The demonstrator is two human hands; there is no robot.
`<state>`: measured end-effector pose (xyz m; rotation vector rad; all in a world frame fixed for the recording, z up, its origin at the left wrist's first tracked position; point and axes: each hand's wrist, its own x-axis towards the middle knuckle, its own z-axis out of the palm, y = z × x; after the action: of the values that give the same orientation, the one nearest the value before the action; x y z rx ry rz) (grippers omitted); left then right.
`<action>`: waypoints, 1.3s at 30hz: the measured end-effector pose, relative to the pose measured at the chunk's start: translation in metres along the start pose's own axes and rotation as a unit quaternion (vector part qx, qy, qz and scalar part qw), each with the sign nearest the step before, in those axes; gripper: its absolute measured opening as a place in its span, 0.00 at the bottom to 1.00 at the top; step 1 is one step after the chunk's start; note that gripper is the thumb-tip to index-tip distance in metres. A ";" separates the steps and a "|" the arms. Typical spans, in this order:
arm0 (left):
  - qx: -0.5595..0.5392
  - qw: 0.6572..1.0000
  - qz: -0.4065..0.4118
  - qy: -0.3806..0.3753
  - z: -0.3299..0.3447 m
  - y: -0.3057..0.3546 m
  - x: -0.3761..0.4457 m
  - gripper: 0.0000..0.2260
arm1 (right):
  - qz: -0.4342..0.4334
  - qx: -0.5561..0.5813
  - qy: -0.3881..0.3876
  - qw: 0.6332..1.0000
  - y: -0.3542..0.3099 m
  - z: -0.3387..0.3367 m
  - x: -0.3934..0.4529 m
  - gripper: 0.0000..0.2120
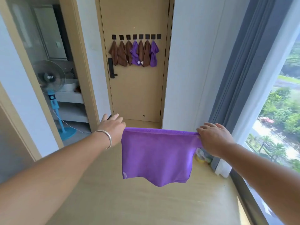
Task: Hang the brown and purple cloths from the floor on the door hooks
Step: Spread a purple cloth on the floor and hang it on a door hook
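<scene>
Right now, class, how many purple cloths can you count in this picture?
3. Two hang on the door hooks: one fourth from the left, one seventh, at the row's right end. The third is stretched between the left hand and right hand. None seem hidden.

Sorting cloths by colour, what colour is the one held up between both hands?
Purple cloth, plain, best seen in the head view.

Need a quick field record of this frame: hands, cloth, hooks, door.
left hand: pinches cloth's left top corner
right hand: pinches cloth's right top corner
held cloth: purple, spread between both hands, hanging free above the floor
hooks: eight in a row on the door
hung cloths: seven, five brown and two purple
free hook: rightmost
door: closed
</scene>
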<state>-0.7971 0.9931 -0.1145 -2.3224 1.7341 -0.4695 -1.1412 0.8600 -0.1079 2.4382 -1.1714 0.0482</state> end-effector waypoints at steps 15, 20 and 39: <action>0.037 0.987 -0.009 0.153 -0.256 -0.047 0.004 0.11 | 0.017 0.039 0.102 0.994 0.131 -0.219 0.003 0.15; 0.047 0.983 -0.006 0.177 -0.295 -0.043 0.001 0.12 | 0.023 0.029 0.126 0.991 0.163 -0.246 -0.004 0.11; 0.041 0.984 -0.004 0.174 -0.293 -0.051 0.034 0.14 | 0.014 0.079 0.116 0.990 0.172 -0.231 0.053 0.16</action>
<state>-0.8512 0.9825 0.1799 -2.2940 1.8073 -0.9790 -1.2006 0.8182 0.1759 2.4703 -1.1349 0.4365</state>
